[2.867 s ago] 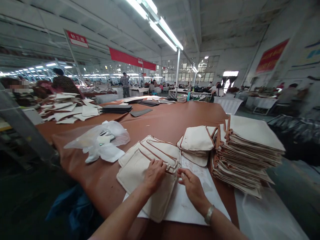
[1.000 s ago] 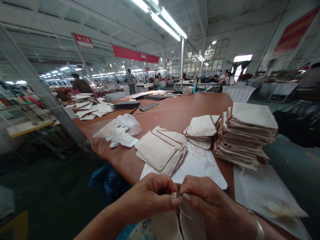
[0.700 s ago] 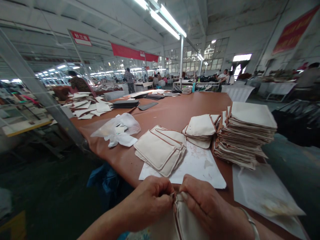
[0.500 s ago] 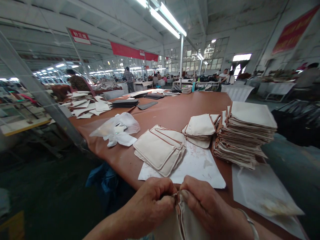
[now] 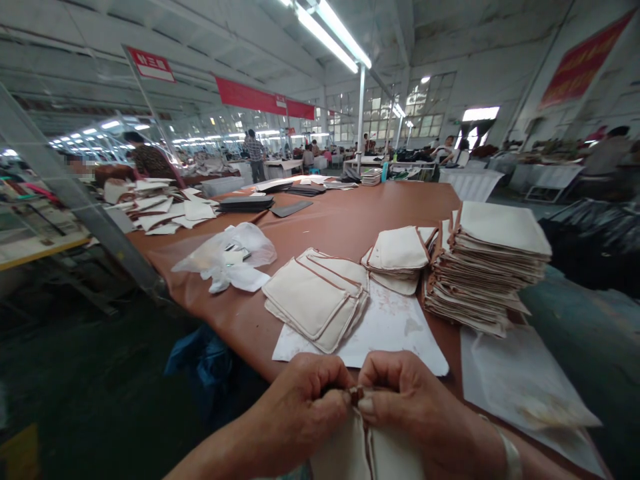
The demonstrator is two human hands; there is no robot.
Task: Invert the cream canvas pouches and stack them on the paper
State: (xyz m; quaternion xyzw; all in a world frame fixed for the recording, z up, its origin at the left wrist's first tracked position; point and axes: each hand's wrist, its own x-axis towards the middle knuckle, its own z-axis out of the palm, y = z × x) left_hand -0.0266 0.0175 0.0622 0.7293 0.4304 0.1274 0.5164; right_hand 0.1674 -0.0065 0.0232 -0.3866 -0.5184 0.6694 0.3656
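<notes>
At the bottom middle, a cream fabric piece with brown edging [image 5: 343, 450] is held between both hands. My left hand [image 5: 313, 393] is closed, its thumb and fingers pinching one side of the top seam. Opposite it, my right hand [image 5: 405, 400] pinches the other side, thumb on the edge. A dark brown strip shows in the narrow gap between them, and the lower part runs out of view. Just beyond lies a small pile of similar cream pieces [image 5: 310, 300] on a white sheet [image 5: 410, 333].
A tall stack of cream pieces [image 5: 500, 267] stands right, beside a shorter pile [image 5: 400, 250]. Left on the brown-covered table [image 5: 360, 210] are a plastic bag [image 5: 240, 250], dark panels [image 5: 245, 203] and loose white pieces [image 5: 155, 210]. A metal post [image 5: 95, 207] slants at left. Other people work further back.
My right thumb has shifted slightly along the seam, and the two edges at the top sit a little differently. Both hands keep their pinch. The view has swung slightly.
</notes>
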